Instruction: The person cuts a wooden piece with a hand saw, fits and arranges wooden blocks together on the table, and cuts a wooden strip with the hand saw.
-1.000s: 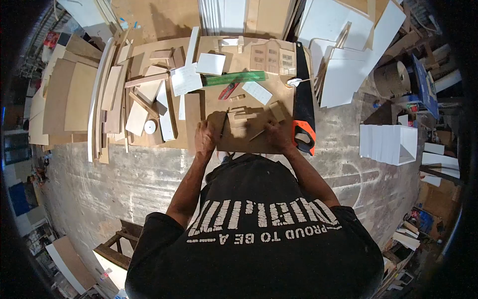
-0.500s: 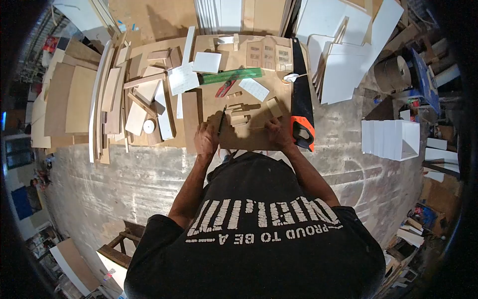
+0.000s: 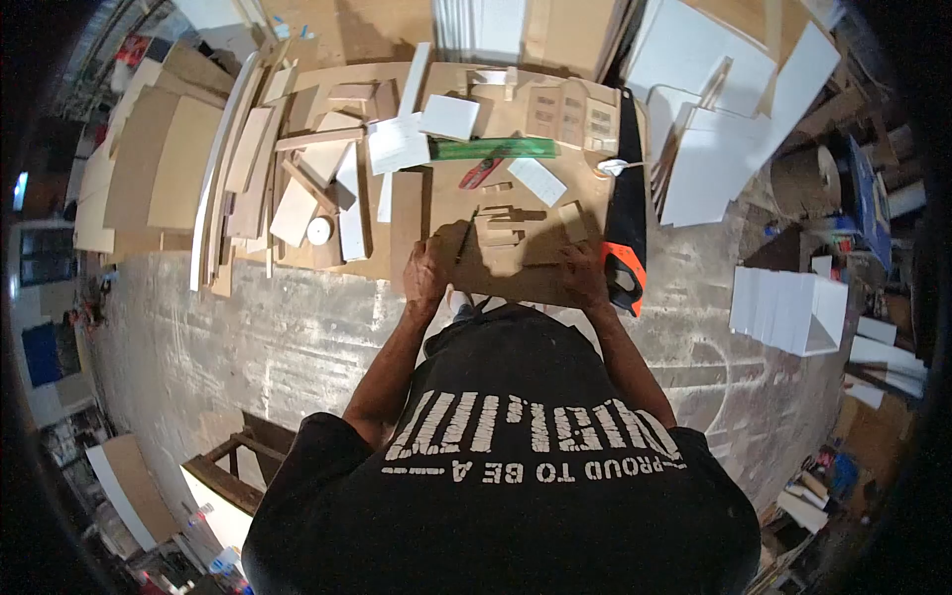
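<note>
My left hand [image 3: 424,275] is at the table's near edge, fingers curled, by the lower end of a brown wooden board [image 3: 407,213]. Whatever it grips is hidden. To its right a dark pencil [image 3: 466,235] lies on the tabletop. Several small wooden pieces [image 3: 501,227] lie grouped between my hands. My right hand [image 3: 585,275] is closed near the same edge, just below a small wooden block [image 3: 572,221]; I cannot make out what its fingers hold. A handsaw [image 3: 625,276] with an orange and black handle lies right beside it.
A green strip [image 3: 491,149], a red and black tool [image 3: 483,172] and white papers [image 3: 537,181] lie farther back. A wooden house-front model [image 3: 572,116] sits at the back right. Wood offcuts [image 3: 297,213] and a tape roll [image 3: 318,231] crowd the left. White panels [image 3: 699,149] lean at right.
The view has shifted, so the table appears farther right. My left hand now sits apart from the pencil, which was close by its fingers. My right hand is slightly lower, nearer the edge.
</note>
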Demonstrator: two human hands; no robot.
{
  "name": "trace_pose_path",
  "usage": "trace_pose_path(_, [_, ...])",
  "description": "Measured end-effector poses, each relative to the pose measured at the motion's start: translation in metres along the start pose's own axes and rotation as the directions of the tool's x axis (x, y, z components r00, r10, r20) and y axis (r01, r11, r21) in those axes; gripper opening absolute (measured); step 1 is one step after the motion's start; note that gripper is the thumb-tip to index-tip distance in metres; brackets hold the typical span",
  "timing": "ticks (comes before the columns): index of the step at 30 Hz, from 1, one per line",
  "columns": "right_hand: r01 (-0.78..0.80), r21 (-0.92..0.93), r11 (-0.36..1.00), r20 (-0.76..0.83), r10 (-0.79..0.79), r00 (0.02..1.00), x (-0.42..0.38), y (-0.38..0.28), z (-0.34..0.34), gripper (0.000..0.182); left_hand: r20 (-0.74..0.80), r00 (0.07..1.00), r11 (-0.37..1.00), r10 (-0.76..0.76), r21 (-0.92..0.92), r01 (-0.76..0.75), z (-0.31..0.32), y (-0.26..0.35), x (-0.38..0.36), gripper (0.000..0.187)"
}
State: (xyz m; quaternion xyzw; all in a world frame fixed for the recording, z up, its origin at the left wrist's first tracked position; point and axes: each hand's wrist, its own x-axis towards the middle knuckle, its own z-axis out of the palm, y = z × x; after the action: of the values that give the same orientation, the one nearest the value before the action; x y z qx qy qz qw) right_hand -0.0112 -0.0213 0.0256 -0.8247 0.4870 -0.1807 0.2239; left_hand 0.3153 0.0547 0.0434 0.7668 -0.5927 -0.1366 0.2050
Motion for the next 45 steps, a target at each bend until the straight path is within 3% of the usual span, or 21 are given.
trace_pose_path(4, [-0.048,0.097,0.994,-0.072,0.055,0.996,0.0,-0.009,-0.008,0.028,0.031,0.999,0.998,0.023,-0.06,-0.021,0.002,0.0,0.004,0.036])
trace_pose_path(11, [-0.077,0.149,0.986,-0.021,0.081,0.996,0.003,-0.02,-0.006,0.025,-0.142,0.979,0.983,-0.145,-0.134,0.126,-0.032,-0.001,0.036,0.026])
trace_pose_path(12, [-0.064,0.127,0.99,-0.046,0.07,0.996,0.004,-0.024,-0.006,0.025,-0.265,0.952,0.987,-0.156,-0.078,0.14,-0.047,-0.001,0.04,0.02])
trace_pose_path(14, [-0.115,0.153,0.981,-0.037,0.122,0.992,0.01,-0.053,-0.021,0.024,-0.351,0.891,0.951,-0.289,-0.21,0.226,-0.04,-0.045,0.048,0.017])
trace_pose_path(16, [-0.099,0.184,0.978,-0.075,0.114,0.991,0.017,-0.069,-0.025,0.022,-0.341,0.81,0.862,-0.477,-0.361,0.356,-0.063,-0.066,0.049,0.014])
trace_pose_path(17, [-0.104,0.202,0.974,-0.082,0.123,0.989,0.019,-0.071,-0.022,0.021,-0.364,0.743,0.824,-0.561,-0.335,0.458,-0.064,-0.088,0.056,0.014])
trace_pose_path(21, [-0.113,0.209,0.971,-0.058,0.128,0.99,0.02,-0.075,-0.005,0.017,-0.48,0.682,0.832,-0.552,-0.372,0.411,-0.102,-0.136,0.073,0.019])
trace_pose_path(22, [-0.115,0.194,0.974,-0.044,0.126,0.991,0.018,-0.076,-0.004,0.017,-0.555,0.691,0.884,-0.463,-0.236,0.403,-0.099,-0.154,0.079,0.022])
trace_pose_path(23, [-0.12,0.223,0.967,-0.046,0.134,0.99,0.02,-0.087,-0.007,0.016,-0.513,0.745,0.905,-0.425,-0.228,0.36,-0.099,-0.174,0.083,0.032])
trace_pose_path(25, [-0.126,0.285,0.95,-0.061,0.149,0.987,0.03,-0.119,-0.012,0.016,-0.37,0.731,0.819,-0.574,-0.228,0.527,-0.125,-0.157,0.102,0.048])
trace_pose_path(27, [-0.177,0.225,0.958,-0.042,0.191,0.981,0.024,-0.105,0.006,0.016,-0.328,0.744,0.804,-0.582,-0.099,0.586,-0.131,-0.153,0.115,0.061])
trace_pose_path(28, [-0.201,0.245,0.949,-0.051,0.219,0.974,0.024,-0.108,0.01,0.016,-0.314,0.785,0.842,-0.533,-0.111,0.528,-0.131,-0.157,0.116,0.059])
trace_pose_path(31, [-0.26,0.281,0.924,-0.08,0.293,0.953,0.023,-0.122,0.015,0.017,-0.173,0.81,0.828,-0.56,-0.165,0.536,-0.142,-0.149,0.125,0.054])
trace_pose_path(32, [-0.301,0.308,0.902,-0.068,0.336,0.939,0.02,-0.128,0.014,0.018,-0.193,0.793,0.816,-0.578,-0.138,0.561,-0.139,-0.149,0.129,0.049])
trace_pose_path(35, [-0.353,0.355,0.866,-0.059,0.397,0.916,0.012,-0.138,0.016,0.018,-0.13,0.869,0.828,-0.477,-0.396,0.396,-0.142,-0.16,0.123,0.046])
trace_pose_path(36, [-0.361,0.363,0.859,-0.06,0.408,0.911,0.008,-0.138,0.017,0.018,-0.243,0.842,0.871,-0.482,-0.241,0.428,-0.125,-0.179,0.129,0.044])
trace_pose_path(37, [-0.374,0.353,0.858,-0.055,0.418,0.907,0.003,-0.137,0.018,0.017,-0.215,0.863,0.858,-0.457,-0.361,0.364,-0.126,-0.186,0.129,0.045])
trace_pose_path(39, [-0.406,0.331,0.851,-0.046,0.445,0.894,-0.006,-0.133,0.02,0.017,-0.158,0.905,0.776,-0.395,-0.585,0.237,-0.125,-0.192,0.12,0.045])
trace_pose_path(42, [-0.243,0.315,0.918,-0.21,0.317,0.925,-0.012,-0.132,0.015,0.018,-0.082,0.957,0.61,-0.28,-0.785,0.111,-0.131,-0.164,0.111,0.036])
trace_pose_path(45, [-0.377,0.442,0.814,-0.168,0.488,0.856,-0.014,-0.139,0.004,0.017,0.02,0.991,0.516,-0.133,-0.852,0.086,-0.13,-0.127,0.097,0.017])
